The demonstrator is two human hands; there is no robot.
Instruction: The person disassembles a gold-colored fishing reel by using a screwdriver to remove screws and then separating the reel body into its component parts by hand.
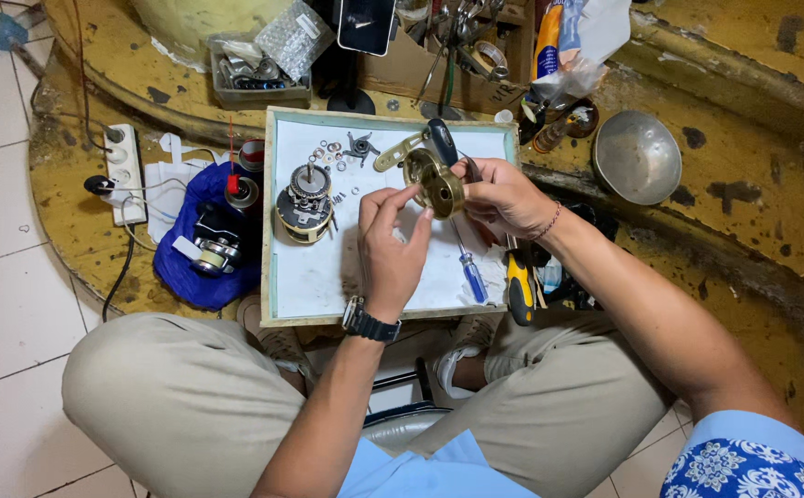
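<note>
Holding the round gold reel part [439, 183] near the top middle of the frame, the right hand [503, 195] grips it tight while the left hand [388, 244] pinches its edge; small, slow turns over the white tray [328, 277] seem best.

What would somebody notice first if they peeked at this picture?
Probably the shiny gold round reel part, held up in the middle by both hands: the left hand pinches its edge and the right hand grips it from the side. Below them lies a white tray with an opened reel body and tiny washers.
</note>
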